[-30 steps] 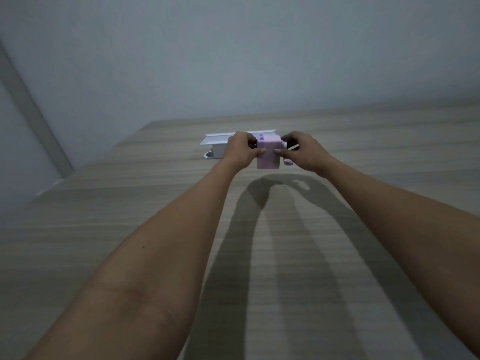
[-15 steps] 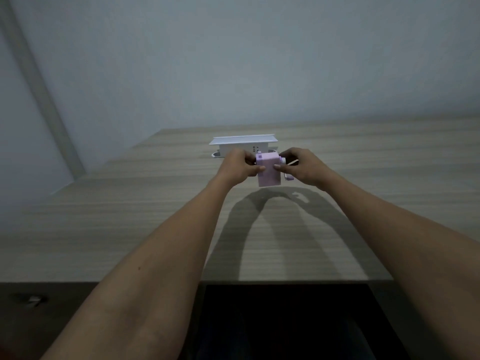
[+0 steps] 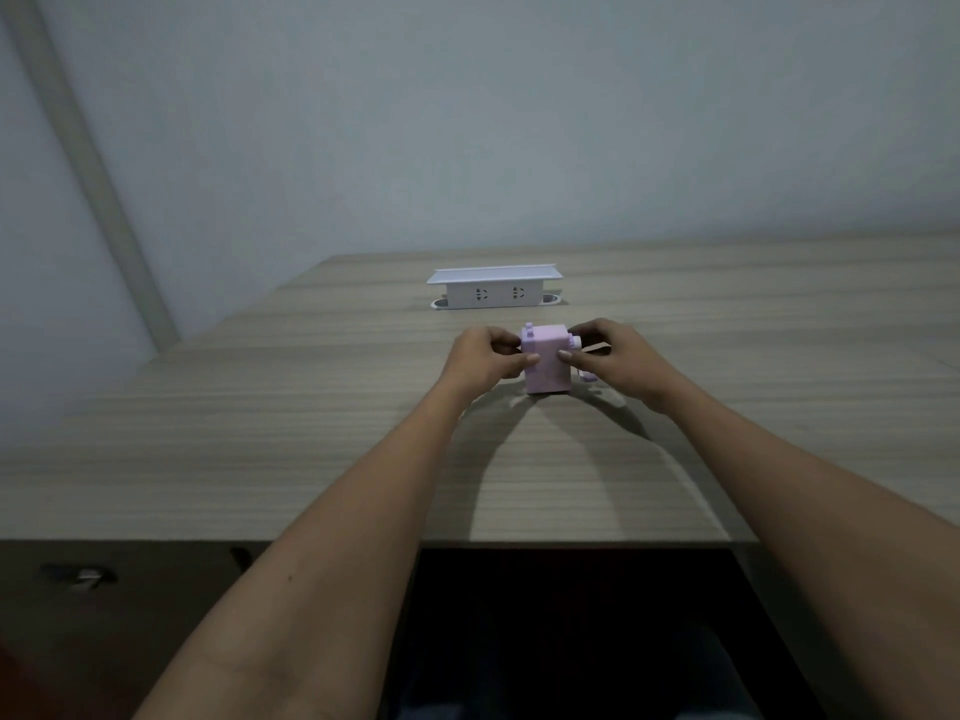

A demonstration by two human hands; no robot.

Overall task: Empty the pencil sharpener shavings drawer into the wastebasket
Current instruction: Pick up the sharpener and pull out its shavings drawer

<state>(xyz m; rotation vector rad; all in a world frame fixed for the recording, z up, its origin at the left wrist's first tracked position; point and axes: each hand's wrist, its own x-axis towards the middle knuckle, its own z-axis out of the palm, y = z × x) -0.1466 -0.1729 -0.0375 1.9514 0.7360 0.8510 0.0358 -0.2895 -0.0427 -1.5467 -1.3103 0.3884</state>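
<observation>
Nearest, at about 6 o'clock, a dark gap opens under the near edge of the table [image 3: 260,459], and both bare forearms reach forward across the wood grain toward the middle. There the left hand [image 3: 480,358] and right hand [image 3: 613,356] meet on the pink pencil sharpener [image 3: 545,358], which sits just past centre at about 12 o'clock, its base on or just above the tabletop; which of the two cannot be told. The left grip is closed on the sharpener's left side, thumb on the front face; the right grip is pinched on its right side, where the crank [image 3: 584,374] hangs down. The shavings drawer is not seen pulled out, so this looks like the opening step: the body being secured before the drawer is drawn. The next move likely calls for one hand to steady the body while the other finds the drawer's edge and slides it out level, so nothing spills. No wastebasket is in view; it must be found first. Farther off, at 12 o'clock, a white socket box [image 3: 493,291] stands near the wall.
</observation>
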